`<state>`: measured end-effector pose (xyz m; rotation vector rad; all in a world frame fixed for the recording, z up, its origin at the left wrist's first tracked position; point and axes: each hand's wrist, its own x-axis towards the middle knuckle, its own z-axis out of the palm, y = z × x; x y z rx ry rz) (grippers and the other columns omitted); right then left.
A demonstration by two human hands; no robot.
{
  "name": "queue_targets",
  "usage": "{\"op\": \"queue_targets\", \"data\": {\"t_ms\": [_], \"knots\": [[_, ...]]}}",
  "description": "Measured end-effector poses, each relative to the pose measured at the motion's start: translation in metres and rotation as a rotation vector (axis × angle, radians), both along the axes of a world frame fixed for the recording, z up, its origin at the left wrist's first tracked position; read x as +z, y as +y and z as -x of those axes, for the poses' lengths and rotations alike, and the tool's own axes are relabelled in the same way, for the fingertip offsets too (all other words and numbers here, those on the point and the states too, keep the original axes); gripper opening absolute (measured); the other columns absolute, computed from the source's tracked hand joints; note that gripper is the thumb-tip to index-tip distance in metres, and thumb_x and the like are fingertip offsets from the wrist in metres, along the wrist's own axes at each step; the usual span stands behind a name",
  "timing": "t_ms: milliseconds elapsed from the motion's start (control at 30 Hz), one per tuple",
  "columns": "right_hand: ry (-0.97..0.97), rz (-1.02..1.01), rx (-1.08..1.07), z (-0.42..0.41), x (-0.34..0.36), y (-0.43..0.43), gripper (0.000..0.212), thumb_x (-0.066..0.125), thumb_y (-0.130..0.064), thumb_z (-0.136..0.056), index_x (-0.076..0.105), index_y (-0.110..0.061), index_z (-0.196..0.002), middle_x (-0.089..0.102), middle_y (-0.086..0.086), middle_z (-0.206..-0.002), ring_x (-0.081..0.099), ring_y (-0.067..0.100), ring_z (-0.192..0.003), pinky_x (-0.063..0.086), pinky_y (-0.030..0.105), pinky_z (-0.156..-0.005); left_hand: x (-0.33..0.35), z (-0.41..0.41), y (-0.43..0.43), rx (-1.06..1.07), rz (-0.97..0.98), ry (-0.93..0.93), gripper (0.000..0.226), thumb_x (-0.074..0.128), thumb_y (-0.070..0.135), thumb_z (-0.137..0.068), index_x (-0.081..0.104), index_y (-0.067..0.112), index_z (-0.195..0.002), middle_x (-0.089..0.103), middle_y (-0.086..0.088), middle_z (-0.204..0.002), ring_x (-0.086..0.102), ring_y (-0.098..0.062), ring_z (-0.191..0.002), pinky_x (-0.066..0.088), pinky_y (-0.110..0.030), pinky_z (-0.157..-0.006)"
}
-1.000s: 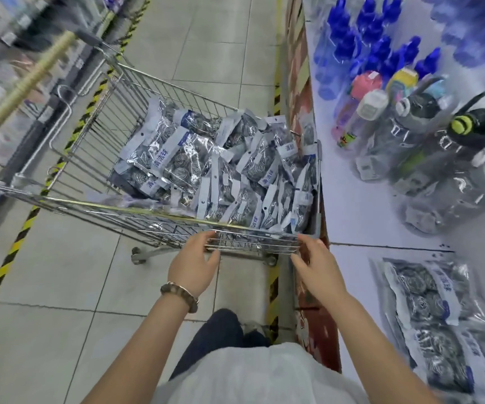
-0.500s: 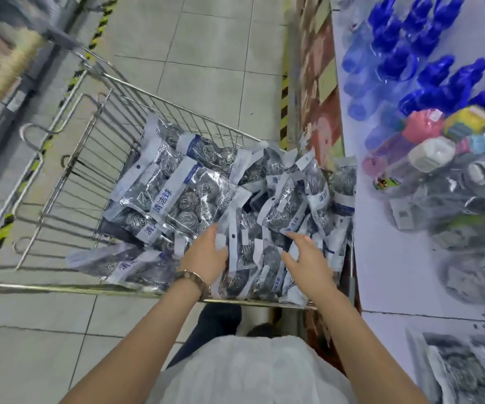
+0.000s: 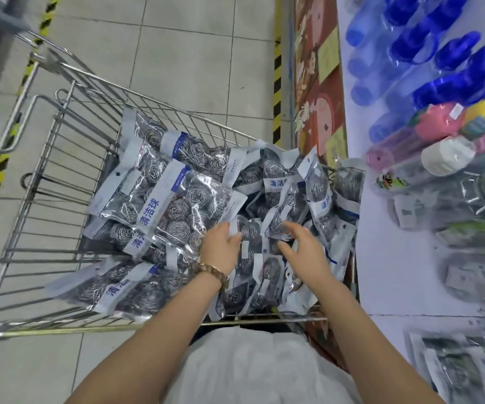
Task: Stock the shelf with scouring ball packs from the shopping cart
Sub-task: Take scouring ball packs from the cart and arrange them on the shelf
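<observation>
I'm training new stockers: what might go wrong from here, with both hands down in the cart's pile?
The glossy clear-plastic scouring ball packs lie loosely overlapped in the wire shopping cart; lifting one may drag neighbours out. The right hand is spread with no grip yet, so a slick pack may slip. Clear plastic bottles crowd the white shelf and might get knocked.

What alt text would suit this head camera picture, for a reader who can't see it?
A person's left hand and right hand reach into a silver wire shopping cart heaped with clear packs of steel scouring balls; a white shelf with blue plastic bottles stands alongside.
</observation>
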<state>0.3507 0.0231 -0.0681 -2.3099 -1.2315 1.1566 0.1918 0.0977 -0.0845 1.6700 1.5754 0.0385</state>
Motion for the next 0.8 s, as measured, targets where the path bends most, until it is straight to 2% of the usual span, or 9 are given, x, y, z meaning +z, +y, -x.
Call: {"op": "queue_targets", "data": {"t_ms": [67,167,233,433,567,633,700,733,800], "knots": [[0.044,-0.024,-0.033,-0.003,0.0,0.003,0.047,0.053,-0.024,-0.095,0.04,-0.02,-0.14,0.046,0.0,-0.142,0.045,0.015,-0.128,0.037,0.034,-0.106,0.008,0.002,-0.005,0.067,0.01,-0.128,0.034,0.047,0.025,-0.096,0.053,0.009,-0.125,0.058,-0.01,-0.116,0.051,-0.007,-0.072,0.043,-0.015,-0.062],[0.143,-0.046,-0.149,-0.004,0.002,0.008,0.046,0.056,-0.023,-0.094,0.043,-0.021,-0.138,0.05,-0.002,-0.138,0.047,0.012,-0.123,0.039,0.031,-0.104,0.026,0.012,-0.005,0.264,0.127,-0.332,0.011,0.047,0.022,-0.095,0.057,0.018,-0.097,0.062,-0.017,-0.093,0.046,-0.013,-0.061,0.04,-0.023,-0.052],[0.185,-0.058,-0.19,-0.004,0.005,0.009,0.048,0.058,-0.024,-0.093,0.043,-0.021,-0.138,0.051,-0.002,-0.137,0.049,0.012,-0.122,0.04,0.031,-0.103,0.043,0.024,0.003,0.327,0.148,-0.4,0.012,0.048,0.021,-0.094,0.056,0.014,-0.09,0.057,-0.013,-0.082,0.046,-0.015,-0.061,0.041,-0.025,-0.052],[0.411,-0.13,-0.118,0.0,0.022,0.018,0.082,0.073,-0.032,-0.081,0.025,-0.031,-0.147,0.03,-0.011,-0.151,0.032,0.008,-0.136,0.032,0.035,-0.111,0.107,0.042,0.041,0.188,0.113,-0.543,0.014,0.052,0.018,-0.091,0.058,0.021,-0.079,0.063,0.008,-0.068,0.058,-0.007,-0.066,0.048,-0.018,-0.063],[0.48,-0.138,-0.553,0.004,0.026,0.017,0.096,0.073,-0.034,-0.079,0.009,-0.032,-0.15,0.016,-0.005,-0.157,0.027,0.018,-0.14,0.03,0.044,-0.111,0.114,0.029,0.052,0.295,0.082,-0.693,0.017,0.052,0.018,-0.092,0.059,0.015,-0.077,0.064,0.001,-0.079,0.059,-0.012,-0.079,0.046,-0.032,-0.082],[0.611,-0.057,-0.681,0.002,0.021,0.008,0.095,0.071,-0.04,-0.078,0.01,-0.03,-0.151,0.022,0.002,-0.156,0.033,0.023,-0.138,0.031,0.048,-0.112,0.112,0.019,0.05,0.389,0.09,-0.722,0.027,0.053,0.019,-0.092,0.048,0.018,-0.065,0.055,0.014,-0.065,0.053,0.005,-0.064,0.041,-0.018,-0.075],[0.924,-0.066,-0.802,-0.004,0.015,-0.003,0.085,0.078,-0.038,-0.068,0.035,-0.019,-0.139,0.053,0.014,-0.133,0.057,0.024,-0.116,0.045,0.044,-0.102,0.108,0.01,0.046,0.392,0.119,-0.72,0.029,0.054,0.024,-0.092,0.045,0.016,-0.066,0.05,0.014,-0.066,0.051,0.007,-0.06,0.039,-0.013,-0.07],[1.088,-0.118,-0.876,-0.007,0.015,-0.007,0.062,0.078,-0.033,-0.067,0.05,-0.012,-0.117,0.066,0.015,-0.107,0.067,0.023,-0.097,0.053,0.038,-0.09,0.106,0.007,0.043,0.377,0.134,-0.73,0.024,0.055,0.026,-0.091,0.049,0.014,-0.071,0.05,0.011,-0.069,0.053,0.002,-0.063,0.041,-0.016,-0.071],[1.321,-0.235,-1.066,-0.009,0.016,-0.014,0.02,0.067,-0.025,-0.074,0.056,-0.009,-0.08,0.067,0.007,-0.068,0.068,0.017,-0.066,0.059,0.027,-0.069,0.1,-0.001,0.038,0.385,0.164,-0.732,0.018,0.054,0.024,-0.092,0.053,0.012,-0.08,0.049,0.01,-0.07,0.052,0.003,-0.059,0.043,-0.016,-0.063]]}}
